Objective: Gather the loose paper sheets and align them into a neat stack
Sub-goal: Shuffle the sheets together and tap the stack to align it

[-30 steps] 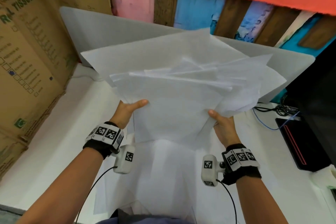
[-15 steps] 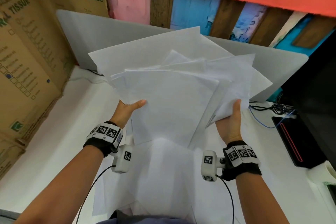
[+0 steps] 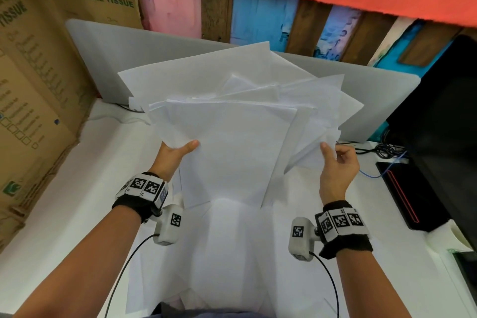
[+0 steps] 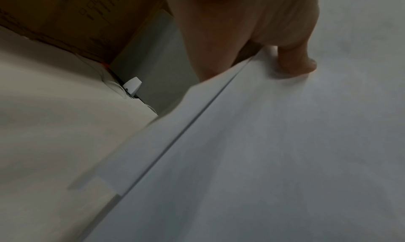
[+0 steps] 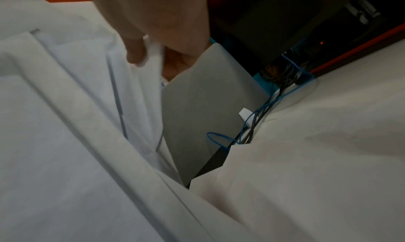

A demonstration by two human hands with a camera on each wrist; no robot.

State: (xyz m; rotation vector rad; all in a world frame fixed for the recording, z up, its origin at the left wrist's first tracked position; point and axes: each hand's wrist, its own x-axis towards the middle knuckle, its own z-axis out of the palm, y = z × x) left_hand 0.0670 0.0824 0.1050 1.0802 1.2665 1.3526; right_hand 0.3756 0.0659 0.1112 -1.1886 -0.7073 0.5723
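A fanned bundle of white paper sheets point(image 3: 232, 121) is held up in front of me, its corners sticking out at different angles. My left hand point(image 3: 178, 151) pinches the bundle's lower left edge, thumb on top point(image 4: 295, 62). My right hand point(image 3: 335, 155) pinches the lower right sheets, thumb on the near face point(image 5: 136, 55) and fingers behind. The sheets point(image 5: 76, 124) overlap unevenly, with several edges showing. More white paper point(image 3: 219, 253) lies flat on the table below, near my body.
A grey partition board point(image 3: 98, 59) stands behind the sheets. Cardboard boxes point(image 3: 38, 85) close off the left side. A black monitor point(image 3: 438, 116) and a black device with a red stripe point(image 3: 407, 196) sit at the right, with blue and black cables point(image 5: 263, 110).
The fanned sheets have drawn closer together and more upright. My right hand slid from the bundle's bottom edge up its right side and now pinches the outer sheets; the left hand stayed.
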